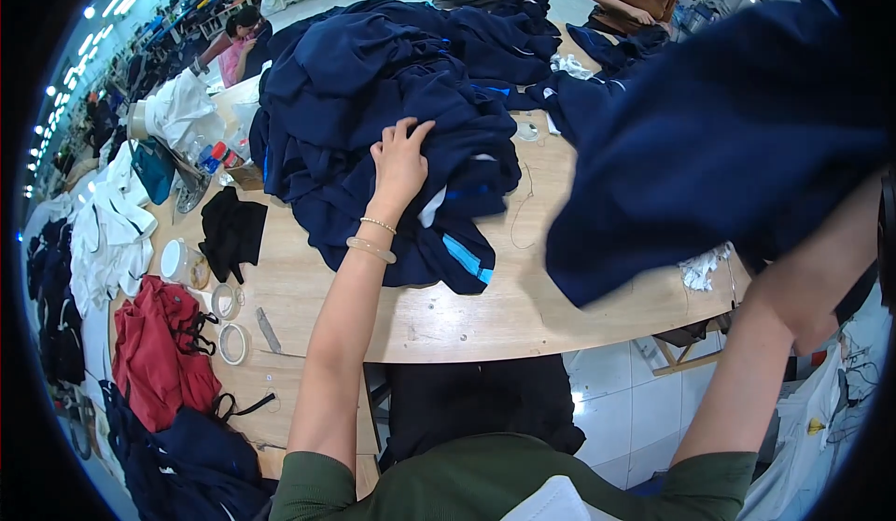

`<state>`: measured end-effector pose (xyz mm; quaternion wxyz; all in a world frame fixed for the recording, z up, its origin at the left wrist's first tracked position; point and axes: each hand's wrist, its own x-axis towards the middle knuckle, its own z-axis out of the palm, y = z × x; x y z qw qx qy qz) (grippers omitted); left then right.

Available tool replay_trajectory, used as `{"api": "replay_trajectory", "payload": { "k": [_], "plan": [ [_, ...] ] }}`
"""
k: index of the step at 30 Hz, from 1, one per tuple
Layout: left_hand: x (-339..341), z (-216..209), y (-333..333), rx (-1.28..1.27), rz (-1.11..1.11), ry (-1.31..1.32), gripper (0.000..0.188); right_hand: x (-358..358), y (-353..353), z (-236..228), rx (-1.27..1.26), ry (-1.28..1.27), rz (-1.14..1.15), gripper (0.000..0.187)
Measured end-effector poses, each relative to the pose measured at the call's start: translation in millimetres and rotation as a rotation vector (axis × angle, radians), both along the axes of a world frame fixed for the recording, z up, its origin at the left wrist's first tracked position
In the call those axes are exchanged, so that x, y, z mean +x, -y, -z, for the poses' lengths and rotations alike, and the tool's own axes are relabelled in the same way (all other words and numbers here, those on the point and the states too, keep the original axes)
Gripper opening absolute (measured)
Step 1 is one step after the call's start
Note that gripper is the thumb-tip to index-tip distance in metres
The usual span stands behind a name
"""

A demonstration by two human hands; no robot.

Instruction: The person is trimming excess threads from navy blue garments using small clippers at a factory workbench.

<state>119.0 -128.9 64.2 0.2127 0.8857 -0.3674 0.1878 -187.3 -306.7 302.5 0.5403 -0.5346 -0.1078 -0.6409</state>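
A large heap of navy blue garments (355, 64) lies on the wooden table in front of me. My left hand (399, 162) rests on its near side, open, with the fingers spread over the cloth. Below that hand, a light blue strip (464, 258) shows at the heap's lower edge. To the right, a single navy garment (691, 157) hangs blurred in the air above the table. My right forearm (826, 250) reaches to the right rim beside this cloth. The right hand itself is out of sight, so its grip does not show.
On the left of the table (425, 325) lie a red garment (163, 353), a black cloth (231, 232), tape rolls (232, 344), a white tub (183, 262) and thread snips (268, 331). White scraps (702, 269) lie at right. Several people work across the room.
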Motion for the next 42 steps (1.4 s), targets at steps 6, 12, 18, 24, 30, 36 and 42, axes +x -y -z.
{"api": "replay_trajectory", "payload": {
  "k": [6, 12, 18, 24, 30, 36, 42],
  "plan": [
    [-31.3, 20.8, 33.0, -0.052, 0.163, -0.136, 0.053, -44.4, -12.7, -15.2, -0.168, -0.179, -0.052, 0.020],
    [-94.9, -28.5, 71.1, -0.498, 0.882, -0.531, 0.048, -44.5, -39.3, -24.1, -0.235, -0.287, -0.173, 0.021],
    [-160.4, -92.2, 63.8, -0.875, 1.155, -0.973, 0.083, -101.7, 206.4, -127.4, -0.295, -0.402, -0.378, 0.023],
    [-146.4, -87.1, -0.9, -0.647, 0.805, -0.457, 0.040, -81.3, 165.0, 39.9, 0.260, -0.204, -0.208, 0.025],
    [-163.4, -5.3, -88.5, 0.060, 0.423, -0.136, 0.044, -135.8, 122.0, 249.6, 0.224, -1.601, 0.104, 0.019],
    [-198.6, 30.2, -105.7, 0.093, 0.314, -0.357, 0.035, -86.3, 61.6, 275.6, 0.159, -1.320, 0.222, 0.010],
    [-200.4, 18.6, -82.3, -0.332, 0.097, -0.612, 0.045, -0.5, 16.9, 240.3, -0.136, -1.104, 0.253, 0.013]
  ]
}}
